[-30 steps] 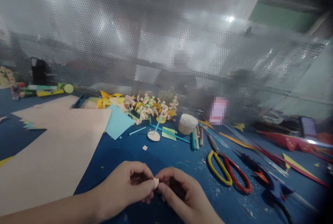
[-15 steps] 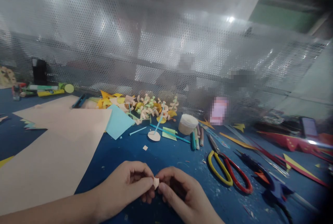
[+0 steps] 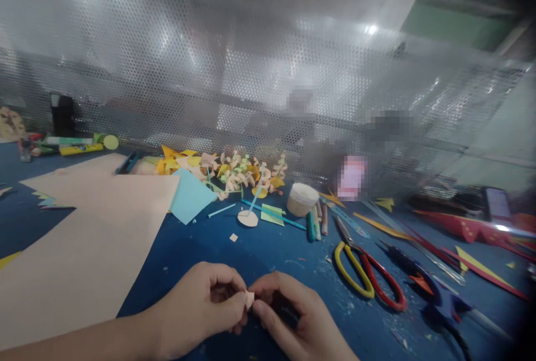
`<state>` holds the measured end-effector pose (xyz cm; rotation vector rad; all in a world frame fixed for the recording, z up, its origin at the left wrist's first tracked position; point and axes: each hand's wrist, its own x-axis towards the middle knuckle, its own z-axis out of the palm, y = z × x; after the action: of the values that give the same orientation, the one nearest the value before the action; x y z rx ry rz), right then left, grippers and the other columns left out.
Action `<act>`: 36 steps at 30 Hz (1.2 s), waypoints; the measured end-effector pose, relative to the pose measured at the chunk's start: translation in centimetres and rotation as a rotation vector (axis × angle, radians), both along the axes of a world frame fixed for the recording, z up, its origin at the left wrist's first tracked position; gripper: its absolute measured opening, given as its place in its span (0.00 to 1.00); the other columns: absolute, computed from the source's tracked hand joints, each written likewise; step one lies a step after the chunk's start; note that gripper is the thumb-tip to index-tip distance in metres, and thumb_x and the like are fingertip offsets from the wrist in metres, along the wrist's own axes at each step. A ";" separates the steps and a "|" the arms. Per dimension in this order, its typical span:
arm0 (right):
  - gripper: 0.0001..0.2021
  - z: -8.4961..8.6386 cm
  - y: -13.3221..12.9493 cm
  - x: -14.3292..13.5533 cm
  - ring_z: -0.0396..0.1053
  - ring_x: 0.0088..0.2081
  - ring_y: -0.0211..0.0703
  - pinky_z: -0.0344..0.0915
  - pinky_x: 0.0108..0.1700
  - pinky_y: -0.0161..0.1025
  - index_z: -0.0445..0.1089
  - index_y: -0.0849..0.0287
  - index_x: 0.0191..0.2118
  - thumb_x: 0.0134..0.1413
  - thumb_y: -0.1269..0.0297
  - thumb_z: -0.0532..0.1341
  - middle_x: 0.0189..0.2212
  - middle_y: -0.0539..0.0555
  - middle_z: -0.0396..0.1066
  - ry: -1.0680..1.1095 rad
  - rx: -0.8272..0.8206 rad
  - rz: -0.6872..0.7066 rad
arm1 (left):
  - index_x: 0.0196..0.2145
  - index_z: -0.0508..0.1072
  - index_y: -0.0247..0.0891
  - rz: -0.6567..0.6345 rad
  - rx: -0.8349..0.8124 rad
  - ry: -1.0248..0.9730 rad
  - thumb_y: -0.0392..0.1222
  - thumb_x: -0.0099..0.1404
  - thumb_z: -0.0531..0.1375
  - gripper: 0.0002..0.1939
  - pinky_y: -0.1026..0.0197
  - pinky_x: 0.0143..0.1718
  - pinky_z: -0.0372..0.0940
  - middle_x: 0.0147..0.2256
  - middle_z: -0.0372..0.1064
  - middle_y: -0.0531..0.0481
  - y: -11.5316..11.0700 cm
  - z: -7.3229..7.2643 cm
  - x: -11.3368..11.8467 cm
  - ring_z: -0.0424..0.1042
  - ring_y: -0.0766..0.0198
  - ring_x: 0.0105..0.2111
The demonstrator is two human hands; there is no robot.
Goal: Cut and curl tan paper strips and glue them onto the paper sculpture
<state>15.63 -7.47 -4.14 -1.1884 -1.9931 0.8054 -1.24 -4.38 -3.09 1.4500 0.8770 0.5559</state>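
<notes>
A small folded piece of peach paper sits between my fingertips, low in the middle of the view. My left hand pinches it from the left with thumb and index finger, the other fingers curled below. From the right, my right hand has its thumb and index finger closed at the paper's edge. Both hands are just above the blue table. Beyond them lie a tiny peach paper square and a peach paper disc with a light blue strip standing up from it.
Scissors with yellow and red handles and a blue glue gun lie at right. A white tape roll stands behind. A large peach sheet covers the left side. Curled paper pieces pile along the perforated screen.
Both hands have shifted very slightly down and left with the paper piece. The hold looks much the same, and the things on the table have stayed put.
</notes>
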 end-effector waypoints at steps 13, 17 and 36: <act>0.09 0.0 0.1 0.1 0.66 0.27 0.38 0.63 0.30 0.32 0.68 0.60 0.34 0.55 0.63 0.53 0.25 0.54 0.70 -0.073 0.079 0.005 | 0.24 0.69 0.34 -0.008 0.018 -0.034 0.43 0.57 0.56 0.09 0.68 0.25 0.60 0.19 0.65 0.56 -0.1 -1.1 -0.4 0.64 0.70 0.21; 0.10 0.0 0.2 0.0 0.66 0.27 0.38 0.63 0.29 0.33 0.68 0.60 0.34 0.55 0.63 0.52 0.25 0.54 0.70 -0.067 0.084 0.005 | 0.23 0.70 0.34 -0.007 -0.019 -0.036 0.43 0.56 0.56 0.10 0.69 0.24 0.60 0.19 0.65 0.56 0.0 -1.2 -0.3 0.65 0.71 0.20; 0.10 -0.4 0.5 -0.5 0.62 0.27 0.36 0.60 0.30 0.34 0.64 0.60 0.34 0.52 0.58 0.57 0.24 0.48 0.61 0.376 -0.303 -0.001 | 0.27 0.73 0.33 -0.032 -0.012 -0.034 0.38 0.57 0.55 0.08 0.66 0.31 0.63 0.22 0.68 0.54 0.1 0.5 -0.1 0.68 0.68 0.25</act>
<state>15.13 -6.99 -4.58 -1.1014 -1.6010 1.2627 -1.37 -4.32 -2.56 1.4376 0.8279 0.5490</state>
